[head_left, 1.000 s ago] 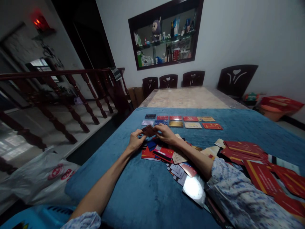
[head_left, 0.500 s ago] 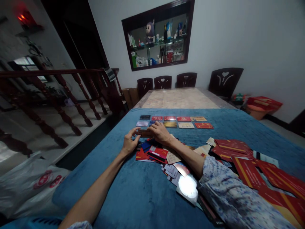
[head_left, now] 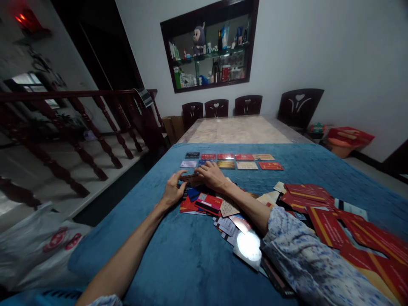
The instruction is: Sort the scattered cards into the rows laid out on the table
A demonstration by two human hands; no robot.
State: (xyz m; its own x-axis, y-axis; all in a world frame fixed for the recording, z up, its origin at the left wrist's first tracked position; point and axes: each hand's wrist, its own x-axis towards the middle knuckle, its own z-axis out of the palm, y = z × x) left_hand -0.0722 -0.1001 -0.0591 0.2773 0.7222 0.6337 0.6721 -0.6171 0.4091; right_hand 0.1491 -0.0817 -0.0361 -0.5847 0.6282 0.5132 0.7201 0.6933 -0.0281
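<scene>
Two bare hands meet above the blue cloth (head_left: 178,255) in the head view, nearer its left edge than its right. The left hand (head_left: 174,189) is pinched narrow, thumb and forefinger at the left end of a brown card (head_left: 192,180); the right hand (head_left: 215,177) has its fingers bent over the right end, so both hold it. That card lies just above a mixed heap of cards (head_left: 208,203); whether the two touch, I cannot tell. Right fingertips partly cover a blue card (head_left: 202,162) from view.

Ten cards (head_left: 226,157) lie in two rows along the cloth's far edge, starting near its far left corner. From the left, the far row has a black card (head_left: 192,155), three red ones and a yellow card (head_left: 264,157); the near row has a lilac card (head_left: 188,164), the blue one, a gold card (head_left: 226,165), a cream card (head_left: 247,165) and a red card (head_left: 270,166). From the heap toward the near edge come fanned white cards (head_left: 227,228) and a pale square with glare (head_left: 249,246). Red flat pieces with yellow bands (head_left: 323,227) spread toward the right edge. Beyond the cloth, pale tabletop (head_left: 237,129) reaches the table's far edge, with dark chairs (head_left: 216,109) behind
</scene>
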